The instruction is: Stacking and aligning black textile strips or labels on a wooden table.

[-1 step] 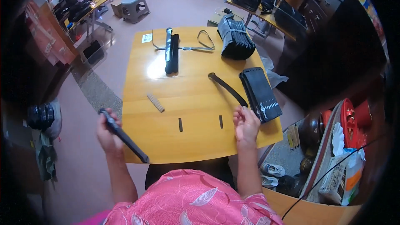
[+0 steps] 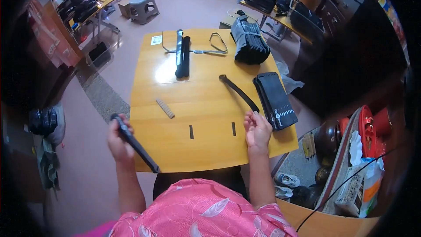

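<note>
Two sets of fingers are each grasping a dark strip. The left hand [image 2: 119, 142], just outside the left edge of the worktop [image 2: 206, 98], has its fingers wrapped around the upper part of a straight black bar-like strip [image 2: 139, 150], which slants down to the right, its lower end at the worktop's near edge. The left forearm [image 2: 130, 184] rises almost upright from below. The right hand [image 2: 258, 134] is over the right side, its palm turned inward and its fingers curled, thumb and forefinger pinching the near end of a slim black curved strip [image 2: 239, 91]. That one arcs away to the left, ending in a rounded tip. The right forearm [image 2: 262, 177] also runs nearly straight up. Just beside the right hand lies a stack of flat black pieces [image 2: 274, 91]; a beige ridged piece [image 2: 165, 108] lies between the hands. Farther off sits a strapped black bundle [image 2: 252, 46].
</note>
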{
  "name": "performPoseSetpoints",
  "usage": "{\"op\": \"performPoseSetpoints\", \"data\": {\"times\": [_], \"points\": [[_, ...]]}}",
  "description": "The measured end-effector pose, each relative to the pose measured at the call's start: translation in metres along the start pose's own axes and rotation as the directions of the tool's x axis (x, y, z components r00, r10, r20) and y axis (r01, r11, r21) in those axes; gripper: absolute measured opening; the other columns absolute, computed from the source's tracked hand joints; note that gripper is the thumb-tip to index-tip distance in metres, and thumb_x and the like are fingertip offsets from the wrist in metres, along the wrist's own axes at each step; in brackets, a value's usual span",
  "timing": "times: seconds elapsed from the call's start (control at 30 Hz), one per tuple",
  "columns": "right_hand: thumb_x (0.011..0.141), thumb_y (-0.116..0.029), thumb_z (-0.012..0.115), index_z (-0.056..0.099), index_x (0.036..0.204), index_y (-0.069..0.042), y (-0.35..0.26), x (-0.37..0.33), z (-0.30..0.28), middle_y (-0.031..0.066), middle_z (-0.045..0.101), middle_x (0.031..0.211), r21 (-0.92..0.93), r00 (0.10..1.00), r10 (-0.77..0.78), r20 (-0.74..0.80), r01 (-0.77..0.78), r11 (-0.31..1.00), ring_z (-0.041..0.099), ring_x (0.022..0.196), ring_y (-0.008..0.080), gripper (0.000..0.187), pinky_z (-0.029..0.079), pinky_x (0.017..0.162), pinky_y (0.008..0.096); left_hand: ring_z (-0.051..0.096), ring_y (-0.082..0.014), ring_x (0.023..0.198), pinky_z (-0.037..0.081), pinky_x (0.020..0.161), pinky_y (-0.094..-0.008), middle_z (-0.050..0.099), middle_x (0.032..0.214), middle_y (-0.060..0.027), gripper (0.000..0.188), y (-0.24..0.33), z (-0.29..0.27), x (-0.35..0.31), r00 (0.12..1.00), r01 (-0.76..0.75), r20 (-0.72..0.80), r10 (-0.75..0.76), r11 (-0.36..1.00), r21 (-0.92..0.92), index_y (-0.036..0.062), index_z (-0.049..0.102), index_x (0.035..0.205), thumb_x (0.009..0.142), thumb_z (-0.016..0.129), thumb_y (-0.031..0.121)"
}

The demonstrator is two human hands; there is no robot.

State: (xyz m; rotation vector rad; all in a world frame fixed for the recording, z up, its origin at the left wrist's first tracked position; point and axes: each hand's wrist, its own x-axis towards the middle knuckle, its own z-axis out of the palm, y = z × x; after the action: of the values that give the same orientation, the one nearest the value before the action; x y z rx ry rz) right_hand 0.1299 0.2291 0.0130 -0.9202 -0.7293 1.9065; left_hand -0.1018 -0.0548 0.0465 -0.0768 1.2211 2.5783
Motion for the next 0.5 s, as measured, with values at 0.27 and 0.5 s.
{"op": "performPoseSetpoints", "data": {"times": [0.27, 0.5], "points": [[0.089, -0.007, 0.052, 0.055, 0.088, 0.008, 0.019, 0.026, -0.001, 0.0187, 0.063, 0.081, -0.154, 0.973, 0.206, 0.108, -0.189, 0.97, 0.061, 0.062, 0.016, 0.015, 0.053, 0.059, 0.0241, 0.05, -0.0097, 0.067, 0.041, 0.062, -0.0225, 0.055, 0.076, -0.0022, 0.014, -0.039, 0.021, -0.037, 0.915, 0.034, 0.352, -0.199, 0.905, 0.425, 0.001, 0.057, 0.094, 0.085, 0.057, 0.012], [0.09, -0.015, 0.057, 0.065, 0.093, 0.006, 0.004, -0.044, 0.015, 0.005, 0.062, 0.07, -0.834, 0.97, -0.066, 0.234, 0.235, 0.498, 0.056, 0.056, 0.0102, 0.023, 0.047, 0.05, 0.0238, 0.051, -0.0086, 0.072, 0.041, 0.065, -0.0228, 0.056, 0.08, -0.0008, 0.017, -0.045, 0.039, -0.06, 0.81, 0.115, 0.465, -0.357, 0.875, 0.471, 0.0002, 0.059, 0.096, 0.085, 0.061, 0.013]]}}
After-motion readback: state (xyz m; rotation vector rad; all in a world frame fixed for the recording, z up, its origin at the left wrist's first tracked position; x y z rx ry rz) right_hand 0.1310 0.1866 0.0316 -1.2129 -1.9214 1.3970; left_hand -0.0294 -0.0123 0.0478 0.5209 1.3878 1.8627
